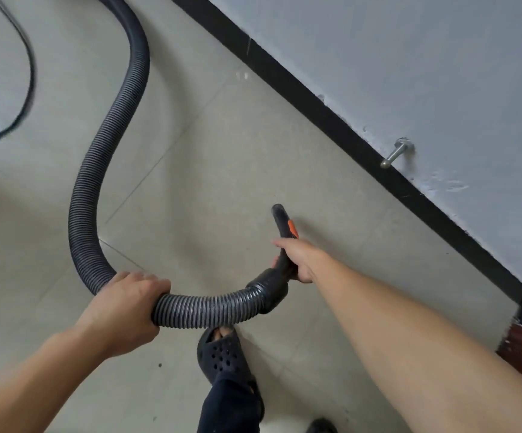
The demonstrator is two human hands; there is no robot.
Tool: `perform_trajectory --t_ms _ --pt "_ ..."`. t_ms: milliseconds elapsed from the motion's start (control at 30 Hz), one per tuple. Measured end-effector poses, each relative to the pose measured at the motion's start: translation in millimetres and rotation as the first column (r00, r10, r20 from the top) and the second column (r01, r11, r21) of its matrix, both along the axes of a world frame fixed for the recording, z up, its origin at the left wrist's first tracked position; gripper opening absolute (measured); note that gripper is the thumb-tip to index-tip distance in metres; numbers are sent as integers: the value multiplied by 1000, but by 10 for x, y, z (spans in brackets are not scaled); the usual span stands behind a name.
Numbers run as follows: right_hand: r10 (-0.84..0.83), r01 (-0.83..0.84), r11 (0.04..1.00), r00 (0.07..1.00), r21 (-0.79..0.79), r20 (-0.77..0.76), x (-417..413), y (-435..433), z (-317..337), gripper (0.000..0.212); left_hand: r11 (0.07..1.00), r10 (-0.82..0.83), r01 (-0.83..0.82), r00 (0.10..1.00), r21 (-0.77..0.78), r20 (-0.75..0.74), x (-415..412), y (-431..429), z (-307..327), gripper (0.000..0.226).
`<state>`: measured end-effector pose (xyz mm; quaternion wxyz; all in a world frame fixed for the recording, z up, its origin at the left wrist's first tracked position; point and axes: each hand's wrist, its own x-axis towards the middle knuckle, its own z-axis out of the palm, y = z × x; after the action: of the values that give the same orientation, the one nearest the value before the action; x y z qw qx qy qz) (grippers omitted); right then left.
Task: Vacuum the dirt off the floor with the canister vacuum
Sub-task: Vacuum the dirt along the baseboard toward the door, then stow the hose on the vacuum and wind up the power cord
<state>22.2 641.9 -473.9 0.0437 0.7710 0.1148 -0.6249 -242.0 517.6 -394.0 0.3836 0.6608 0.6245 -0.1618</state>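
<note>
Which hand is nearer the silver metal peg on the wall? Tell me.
Right. The right hand, gripping the black nozzle handle, is below-left of the silver metal peg; the left hand, on the ribbed grey hose, is farther left.

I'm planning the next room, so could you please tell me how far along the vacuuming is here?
Done: the floor by the baseboard shows no obvious dirt. In hand: the left hand grips the ribbed hose, the right hand holds the nozzle, aimed down near the wall. Left: a dark speck beside the sandal lies on the tile.
</note>
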Motion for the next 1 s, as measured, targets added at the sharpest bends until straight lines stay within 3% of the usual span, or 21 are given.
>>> perform_trajectory --t_ms 133,200,233,300,333,367,400,433,467,500,533,600,667,767,900,1000 --pt "-133 133 991 991 -28 -2 -151 -61 728 11 962 133 -129 991 241 0 -268 -64 637 45" --pt "-147 147 989 989 -25 -20 -221 -80 1041 10 912 320 -301 947 278 -24 -254 -39 902 64" --pt "-145 144 989 989 -25 -39 -338 -24 1254 10 840 489 -471 872 270 3 -302 23 1138 74" --pt "-184 184 983 981 -3 -68 -592 86 1684 11 543 807 -813 575 213 137 -386 177 1597 76" --pt "-205 206 978 975 5 -80 -721 148 1893 11 323 910 -942 334 87 246 -427 284 1839 64" --pt "-222 224 975 971 6 -91 -848 203 2077 13 67 941 -994 35 -84 337 -473 415 2070 44" --pt "-243 245 970 964 2 -109 -980 258 2266 15 -191 885 -941 -288 -279 367 -515 558 2303 25" --pt "-261 263 965 957 -3 -127 -1109 308 2436 17 -379 773 -819 -536 -430 340 -571 691 2518 23" --pt "-268 269 963 953 -9 -142 -1230 348 2588 18 -476 669 -705 -678 -526 304 -638 803 2706 31" --pt "-249 248 968 955 -22 -162 -1352 397 2743 17 -517 594 -631 -751 -579 288 -716 912 2877 34" --pt "-208 204 978 961 -43 -182 -1471 444 2882 13 -531 555 -602 -779 -596 292 -803 1023 3041 32" --pt "-89 70 993 970 -92 -224 -1683 553 3140 8 -511 573 -669 -733 -540 367 -999 1199 3346 23" --pt "64 -109 983 956 -146 -285 -1859 687 3375 31 -473 617 -766 -640 -435 458 -1230 1341 3653 17" --pt "303 -366 919 893 -145 -332 -2042 956 3789 43 -417 684 -860 -511 -295 522 -1549 1488 4139 15" --pt "579 -593 804 772 29 -264 -2316 1460 4255 32 -347 740 -922 -380 -170 555 -1897 1519 4715 21" --pt "709 -682 705 678 196 -192 -2797 1792 4664 18 -239 832 -971 -220 -28 509 -2134 1351 4995 29"
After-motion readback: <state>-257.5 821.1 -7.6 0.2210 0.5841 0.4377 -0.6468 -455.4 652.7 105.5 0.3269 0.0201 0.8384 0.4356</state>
